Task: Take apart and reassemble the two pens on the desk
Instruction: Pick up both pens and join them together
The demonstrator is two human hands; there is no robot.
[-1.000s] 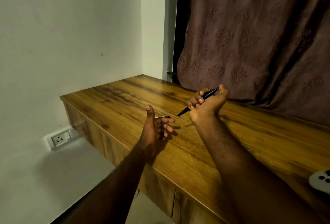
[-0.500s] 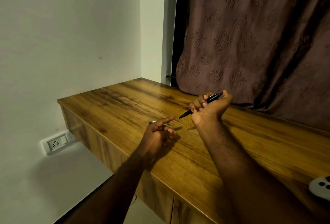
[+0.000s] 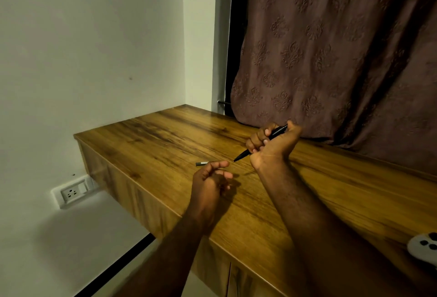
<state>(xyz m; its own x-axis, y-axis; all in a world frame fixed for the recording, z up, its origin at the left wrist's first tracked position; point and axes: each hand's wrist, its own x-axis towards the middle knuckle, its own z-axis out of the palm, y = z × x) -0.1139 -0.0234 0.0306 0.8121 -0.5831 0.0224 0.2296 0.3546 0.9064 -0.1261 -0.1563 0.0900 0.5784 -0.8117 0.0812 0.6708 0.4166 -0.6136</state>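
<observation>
My right hand (image 3: 272,147) is raised above the wooden desk (image 3: 307,202), fist shut on a black pen (image 3: 276,132) whose tip points down and left. My left hand (image 3: 210,183) hovers low over the desk with its fingers curled together. A short grey pen part (image 3: 201,163) pokes out to the left from behind its top finger. I cannot tell whether that hand grips the part or the part lies on the desk behind it. The second pen is otherwise hidden.
A white controller (image 3: 425,247) lies at the desk's right edge. A brown patterned curtain (image 3: 331,60) hangs behind the desk, and a white wall (image 3: 94,60) stands to the left. A wall socket (image 3: 71,193) sits below the desk's left end.
My left hand went from open, palm sideways, to curled fingers lower over the desk. The right hand kept hold of the black pen and barely moved.
</observation>
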